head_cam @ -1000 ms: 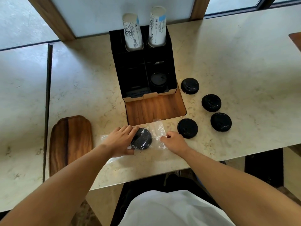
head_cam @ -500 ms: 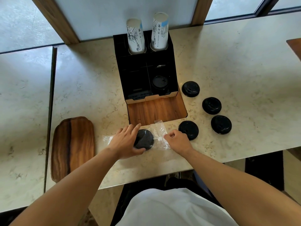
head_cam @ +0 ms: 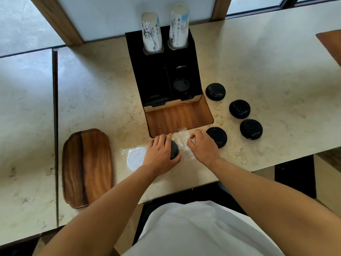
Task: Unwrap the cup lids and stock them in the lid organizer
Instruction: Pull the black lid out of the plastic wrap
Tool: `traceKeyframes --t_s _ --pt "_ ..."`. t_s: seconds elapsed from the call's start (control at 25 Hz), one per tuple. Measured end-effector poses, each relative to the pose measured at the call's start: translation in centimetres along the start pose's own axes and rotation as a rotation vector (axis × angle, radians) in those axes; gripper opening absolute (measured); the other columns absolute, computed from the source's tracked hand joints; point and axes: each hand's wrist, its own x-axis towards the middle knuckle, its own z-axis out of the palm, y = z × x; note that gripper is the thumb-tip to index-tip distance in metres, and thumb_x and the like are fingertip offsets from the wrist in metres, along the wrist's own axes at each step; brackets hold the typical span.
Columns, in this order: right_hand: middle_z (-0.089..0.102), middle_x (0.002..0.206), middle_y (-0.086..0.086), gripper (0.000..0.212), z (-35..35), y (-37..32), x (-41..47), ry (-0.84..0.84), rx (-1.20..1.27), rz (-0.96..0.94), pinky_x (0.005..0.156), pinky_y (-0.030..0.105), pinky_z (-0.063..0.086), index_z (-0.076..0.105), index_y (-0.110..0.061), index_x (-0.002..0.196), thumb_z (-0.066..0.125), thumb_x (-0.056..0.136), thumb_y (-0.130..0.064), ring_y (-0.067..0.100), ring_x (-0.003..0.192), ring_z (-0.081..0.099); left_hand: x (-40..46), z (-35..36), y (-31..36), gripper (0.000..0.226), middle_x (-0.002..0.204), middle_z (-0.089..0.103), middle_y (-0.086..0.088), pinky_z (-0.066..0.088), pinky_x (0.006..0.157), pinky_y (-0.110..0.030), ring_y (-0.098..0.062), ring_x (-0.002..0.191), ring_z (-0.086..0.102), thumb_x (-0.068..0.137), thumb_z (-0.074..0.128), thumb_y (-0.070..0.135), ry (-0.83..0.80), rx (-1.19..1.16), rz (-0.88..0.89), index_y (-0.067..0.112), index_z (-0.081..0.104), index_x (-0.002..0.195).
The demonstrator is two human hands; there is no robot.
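A black cup lid (head_cam: 174, 149) in a clear plastic wrap (head_cam: 182, 138) lies near the counter's front edge. My left hand (head_cam: 160, 155) covers and grips the lid from the left. My right hand (head_cam: 202, 145) pinches the wrap's right end. A white disc (head_cam: 135, 159) shows inside the wrap, left of my left hand. The black lid organizer (head_cam: 162, 74) stands behind, with a black lid (head_cam: 181, 85) in its right front compartment. Several loose black lids (head_cam: 239, 109) lie to the right, one (head_cam: 218, 136) touching my right hand.
Two stacks of white paper cups (head_cam: 152, 33) stand in the organizer's back holes. A wooden base (head_cam: 178, 119) extends in front of the organizer. A wooden tray (head_cam: 86, 168) lies at the left. A seam (head_cam: 55, 126) splits the counter at the left.
My left hand has slid over the wrapped lid and closed on it, and a white disc now shows in the wrap to its left. My right hand stays pinched on the wrap.
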Motion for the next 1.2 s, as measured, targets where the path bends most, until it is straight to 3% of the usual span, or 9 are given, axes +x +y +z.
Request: traceKeyframes --t_s 0.16,0.4,0.6,0.84,1.2 --pt "0.06 0.088 -0.004 0.018 0.7 -0.9 1.1 -0.08 -0.055 -0.131 0.067 0.032 0.049 0.059 -0.022 0.088 0.06 0.098 -0.037 0.015 0.078 0.057 0.0 0.8 0.3 0.082 0.142 0.053 -0.013 0.038 0.112 -0.048 -0.033 0.131 0.048 0.09 0.039 0.066 -0.01 0.023 -0.019 0.008 0.039 0.148" --pt "0.064 0.081 -0.003 0.02 1.8 -1.2 2.4 -0.13 -0.107 -0.139 0.066 0.03 0.043 0.063 -0.021 0.085 0.063 0.097 -0.038 0.018 0.077 0.062 -0.2 1.3 1.1 0.076 0.151 0.046 -0.019 0.031 0.118 -0.052 -0.038 0.138 0.042 0.098 0.038 0.059 -0.065 0.072 -0.065 0.006 0.033 0.153" --pt "0.071 0.087 0.008 0.024 2.0 -1.0 3.3 -0.189 -0.181 -0.119 0.07 0.038 0.049 0.068 -0.01 0.098 0.057 0.096 -0.031 0.027 0.083 0.066 0.0 1.3 1.2 0.075 0.15 0.044 -0.019 0.029 0.117 -0.052 -0.038 0.138 0.039 0.099 0.035 0.056 -0.101 0.1 -0.076 0.005 0.032 0.153" --pt "0.072 0.085 0.01 0.023 1.9 -1.2 3.8 -0.234 -0.278 -0.121 0.063 0.033 0.044 0.07 -0.011 0.093 0.06 0.093 -0.031 0.03 0.082 0.069 0.4 1.4 1.1 0.076 0.146 0.047 -0.018 0.032 0.114 -0.051 -0.037 0.135 0.042 0.097 0.034 0.057 -0.112 0.092 -0.071 0.005 0.033 0.152" --pt "0.073 0.096 0.014 0.022 1.7 -2.2 3.8 -0.272 -0.334 -0.124 0.069 0.035 0.05 0.073 -0.009 0.096 0.06 0.095 -0.026 0.034 0.09 0.07 0.4 1.5 0.9 0.076 0.146 0.047 -0.018 0.033 0.111 -0.05 -0.037 0.133 0.042 0.096 0.033 0.058 -0.118 0.1 -0.064 0.006 0.033 0.151"
